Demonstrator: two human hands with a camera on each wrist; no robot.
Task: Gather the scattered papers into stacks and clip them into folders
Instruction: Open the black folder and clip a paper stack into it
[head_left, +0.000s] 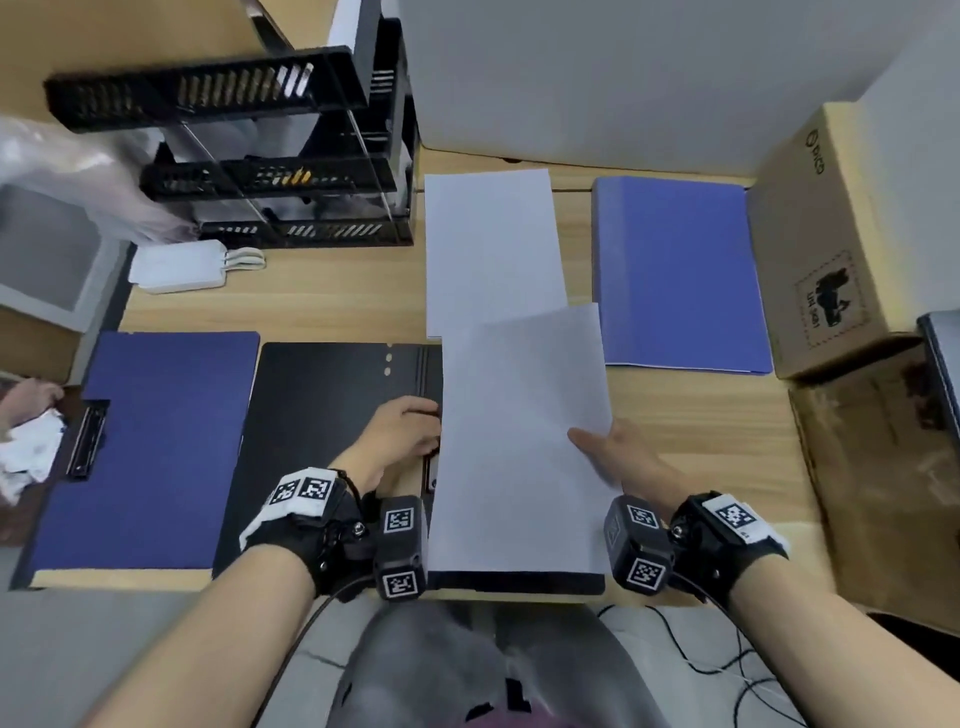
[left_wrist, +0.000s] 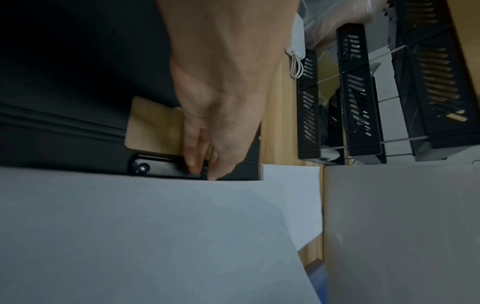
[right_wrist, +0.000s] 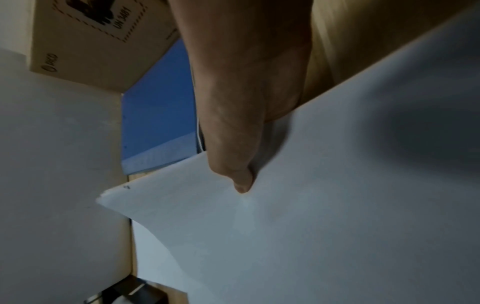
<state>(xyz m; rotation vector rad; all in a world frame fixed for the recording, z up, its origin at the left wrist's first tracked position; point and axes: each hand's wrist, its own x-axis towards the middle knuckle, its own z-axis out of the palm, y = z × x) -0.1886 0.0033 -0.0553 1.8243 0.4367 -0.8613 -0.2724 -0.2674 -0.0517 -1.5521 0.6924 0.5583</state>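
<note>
Two hands: left (head_left: 402, 428) presses one clip (left_wrist: 166, 169), right (head_left: 618, 452) holds one paper stack (head_left: 519, 441).

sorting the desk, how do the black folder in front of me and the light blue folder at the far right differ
The black folder lies open with its clip exposed; the light blue folder lies shut. The black folder is near the desk's front edge, the blue one farther back beside a cardboard box. The left hand rests at the black folder's clip and a paper stack, held by the right hand, covers its right half; the blue folder is untouched. Both lie flat.
</note>
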